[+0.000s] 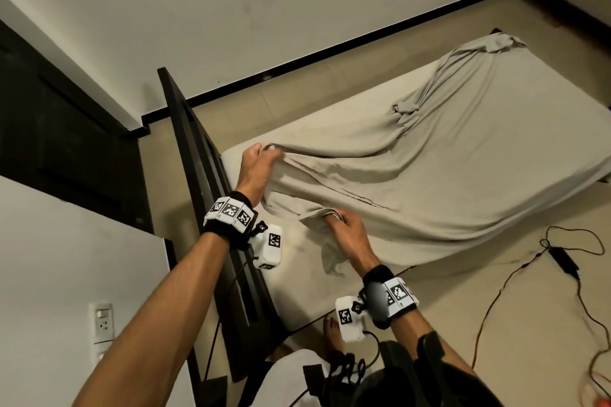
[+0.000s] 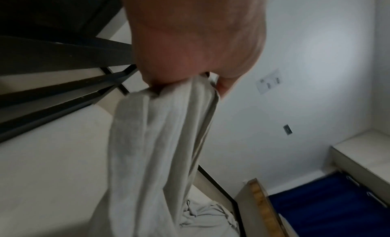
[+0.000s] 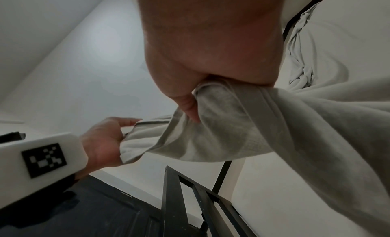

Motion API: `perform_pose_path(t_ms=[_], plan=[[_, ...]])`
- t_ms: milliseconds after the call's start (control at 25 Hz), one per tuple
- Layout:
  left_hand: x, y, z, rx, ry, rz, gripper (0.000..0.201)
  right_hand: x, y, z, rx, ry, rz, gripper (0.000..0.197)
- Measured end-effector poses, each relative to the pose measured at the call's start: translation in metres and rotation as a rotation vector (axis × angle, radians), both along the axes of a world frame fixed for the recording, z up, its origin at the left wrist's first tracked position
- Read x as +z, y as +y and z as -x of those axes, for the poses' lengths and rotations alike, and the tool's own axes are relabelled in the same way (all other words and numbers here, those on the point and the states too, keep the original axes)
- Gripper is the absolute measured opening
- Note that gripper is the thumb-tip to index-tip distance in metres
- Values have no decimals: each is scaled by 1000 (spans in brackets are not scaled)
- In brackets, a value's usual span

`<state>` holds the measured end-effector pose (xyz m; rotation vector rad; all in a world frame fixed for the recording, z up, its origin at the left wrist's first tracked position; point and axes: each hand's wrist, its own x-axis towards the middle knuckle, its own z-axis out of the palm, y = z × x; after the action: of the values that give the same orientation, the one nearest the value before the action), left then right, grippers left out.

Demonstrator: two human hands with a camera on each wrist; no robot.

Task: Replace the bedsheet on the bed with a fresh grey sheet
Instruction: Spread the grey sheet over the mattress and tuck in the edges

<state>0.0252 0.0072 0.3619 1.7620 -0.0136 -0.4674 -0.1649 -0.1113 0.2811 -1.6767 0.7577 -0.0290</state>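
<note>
The left forearm [image 1: 158, 301] comes closest to the head camera, running up from the lower left with a marker-covered band at the wrist. It ends in the left hand [image 1: 256, 168], raised above the head end of the mattress [image 1: 330, 116] just beside the dark headboard [image 1: 198, 182]. Its fingers are curled tight round a bunched corner of the grey sheet [image 1: 446, 155]; in the left wrist view the cloth [image 2: 160, 140] hangs down in long folds from under the closed left hand [image 2: 190, 40], and the thumb [image 2: 223, 87] pinches it from the side.

To the right and nearer the person, the right hand [image 1: 350, 231] is held lower, back of the hand up, wrist bent, over the near edge of the mattress. It grips the sheet's edge in a fist; the right wrist view shows the thumb [image 3: 190, 107] pressed into the gathered fabric [image 3: 242, 123], with the left hand [image 3: 103, 140] holding the same hem farther off. The cloth between the two hands sags in a short loose span.

The rest of the sheet lies on the mattress, spread over its right part and twisted into a rope-like ridge with a knot-like bunch [image 1: 405, 112], running to the far corner. Part of it drapes over the near side. A black cable and adapter [image 1: 562, 254] lie on the floor at right.
</note>
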Motion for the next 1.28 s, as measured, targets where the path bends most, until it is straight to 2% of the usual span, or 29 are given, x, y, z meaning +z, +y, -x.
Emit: perform_pose_path(t_ms=[80, 120, 200, 280, 360, 520, 640, 800, 920, 1000, 1080, 1200, 1280], plan=[[1, 6, -5, -109, -72, -189, 38, -2, 1, -2, -36, -26, -14, 34], [-1, 10, -6, -141, -136, -318, 42, -3, 3, -2, -57, -49, -18, 30], [-7, 19, -7, -144, -306, -541, 33, -2, 8, -5, -103, -83, -18, 24], [-14, 29, -12, -74, -392, -594, 17, 1, 14, -8, -156, -87, -24, 22], [-25, 38, -20, -25, -379, -589, 11, 8, 23, -9, -175, -100, -9, 24], [-42, 51, -49, -16, -374, -535, 23, 19, 52, -14, -220, -67, 69, 26], [-46, 66, -70, 70, -337, -424, 29, 26, 71, -16, -248, -27, 133, 25], [-52, 83, -97, 68, -333, -381, 27, 31, 83, -6, -339, -2, 250, 27], [-55, 78, -107, 75, -189, -340, 19, 29, 87, 9, -373, 56, 309, 24], [-54, 70, -112, 146, 16, -173, 20, 23, 92, 16, -351, 110, 321, 21], [-54, 58, -117, 199, 145, -47, 16, 15, 91, 24, -362, 114, 305, 22], [-43, 40, -106, 174, 219, 24, 17, 6, 84, 32, -383, 97, 251, 24], [-33, 31, -100, 54, 174, 13, 21, 1, 77, 32, -419, 47, 209, 24]])
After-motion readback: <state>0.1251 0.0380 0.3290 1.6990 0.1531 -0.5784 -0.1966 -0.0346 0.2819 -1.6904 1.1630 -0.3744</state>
